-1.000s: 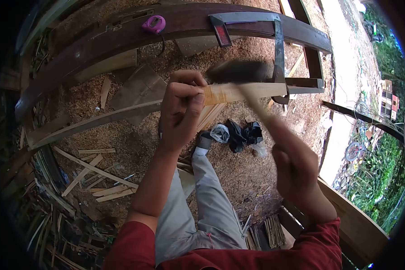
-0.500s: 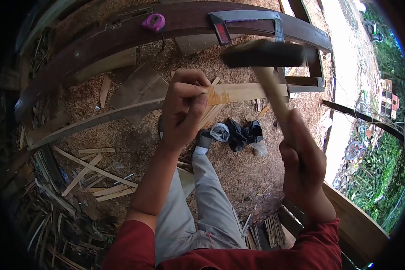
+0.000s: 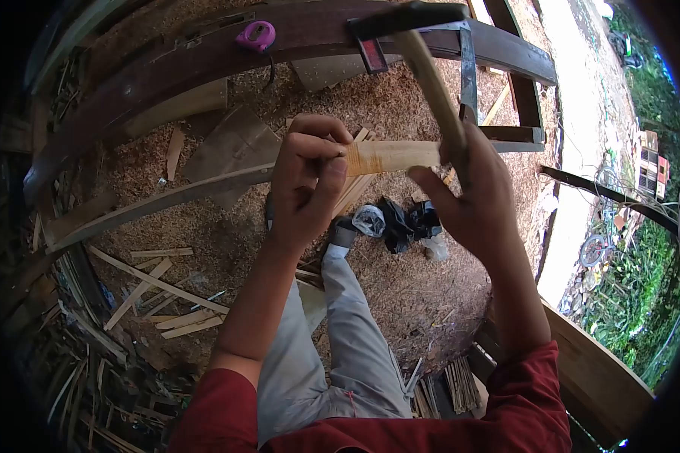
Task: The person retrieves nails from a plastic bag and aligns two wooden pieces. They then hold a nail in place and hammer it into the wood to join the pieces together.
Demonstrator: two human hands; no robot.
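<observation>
Hammering seems in hand: the right hand [image 3: 480, 208] loosely wraps a black-headed, wooden-handled hammer [image 3: 431, 74]; the left hand [image 3: 306, 177] pinches tight, contents unclear, at a pale wooden bar [image 3: 402, 156]. Striking calls for aim.

Sleeves [image 3: 523, 389] are dark red, the trousers [image 3: 361, 332] light grey, the shoe [image 3: 343, 235] dark.

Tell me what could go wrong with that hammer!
The hammer might come down on the left grip, since it's right by the pale wood strip.

The hammer might also twist or slip, because the thumb of the right grip sticks out from the handle.

And a bump could knock the pink tape measure off the dark beam.
</observation>
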